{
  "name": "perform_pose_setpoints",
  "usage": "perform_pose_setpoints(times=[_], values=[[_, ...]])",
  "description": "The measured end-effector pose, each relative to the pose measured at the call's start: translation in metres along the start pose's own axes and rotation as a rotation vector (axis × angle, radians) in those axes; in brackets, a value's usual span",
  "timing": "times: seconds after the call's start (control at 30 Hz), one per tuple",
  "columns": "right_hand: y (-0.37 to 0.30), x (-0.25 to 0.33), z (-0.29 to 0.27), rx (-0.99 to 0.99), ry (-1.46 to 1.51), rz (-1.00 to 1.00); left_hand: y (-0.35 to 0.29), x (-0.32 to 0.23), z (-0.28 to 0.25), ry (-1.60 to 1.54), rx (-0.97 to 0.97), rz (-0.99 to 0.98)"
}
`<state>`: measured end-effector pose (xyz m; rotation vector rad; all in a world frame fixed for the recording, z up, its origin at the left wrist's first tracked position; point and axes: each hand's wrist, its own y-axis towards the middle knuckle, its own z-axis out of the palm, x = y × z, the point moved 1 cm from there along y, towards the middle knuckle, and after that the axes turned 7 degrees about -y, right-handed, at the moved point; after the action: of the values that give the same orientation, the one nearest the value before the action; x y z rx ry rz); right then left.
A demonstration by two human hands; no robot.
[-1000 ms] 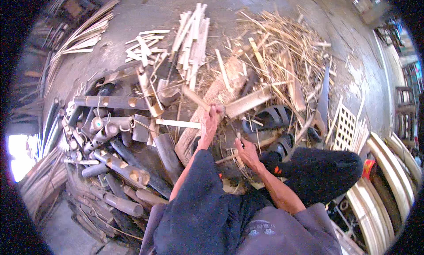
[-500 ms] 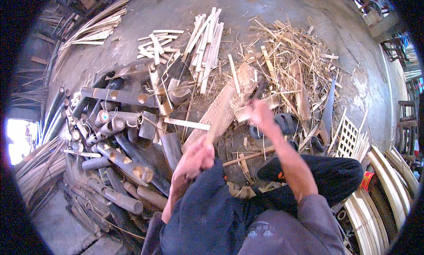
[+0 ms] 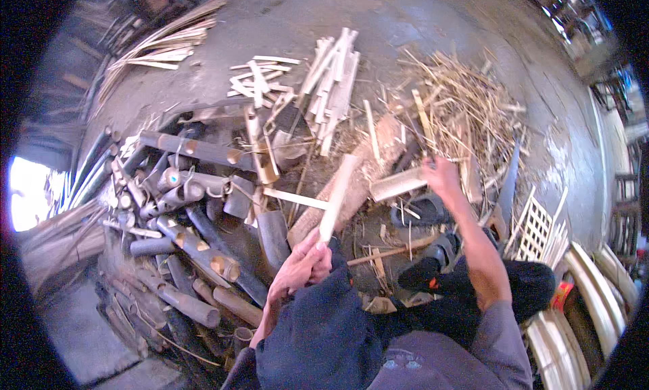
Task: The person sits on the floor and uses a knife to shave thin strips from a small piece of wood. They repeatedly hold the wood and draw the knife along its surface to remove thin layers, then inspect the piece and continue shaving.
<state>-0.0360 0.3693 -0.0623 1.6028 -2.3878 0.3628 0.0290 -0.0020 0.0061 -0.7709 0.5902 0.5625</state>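
The left hand (image 3: 307, 265) is wrapped round a pale, flat bamboo strip (image 3: 340, 187) angled over the long, brown wooden block (image 3: 358, 195). Right of the block, the right hand (image 3: 441, 177) curls, contents unclear. A firm left grip should steady the strip.

Shirt (image 3: 439, 356): dark purple-grey; right sleeve (image 3: 488, 332) short, ending about the elbow; small pale-blue motif (image 3: 403, 361) on cloth. Trousers (image 3: 318, 329): loose, dark navy to black; small orange mark (image 3: 433, 282) near right leg's lower end. Left hand (image 3: 304, 263), right hand (image 3: 443, 177): bare.
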Motion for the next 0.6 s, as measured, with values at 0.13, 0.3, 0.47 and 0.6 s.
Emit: perform_pose_setpoints(times=[0.13,0.3,0.47,0.6], values=[[-0.032,0.01,-0.026,-0.014,0.143,0.059,0.049,0.04,-0.07,-0.224,-0.38,0.17],[-0.098,0.008,-0.009,0.06,0.387,-0.01,0.142,-0.064,-0.094,0.054,-0.516,0.515],[-0.131,0.002,0.028,0.203,0.224,0.051,0.186,-0.188,-0.145,0.455,-0.894,0.43],[-0.153,0.002,0.084,0.347,0.171,-0.054,0.185,-0.128,-0.191,0.967,-0.911,0.534]])
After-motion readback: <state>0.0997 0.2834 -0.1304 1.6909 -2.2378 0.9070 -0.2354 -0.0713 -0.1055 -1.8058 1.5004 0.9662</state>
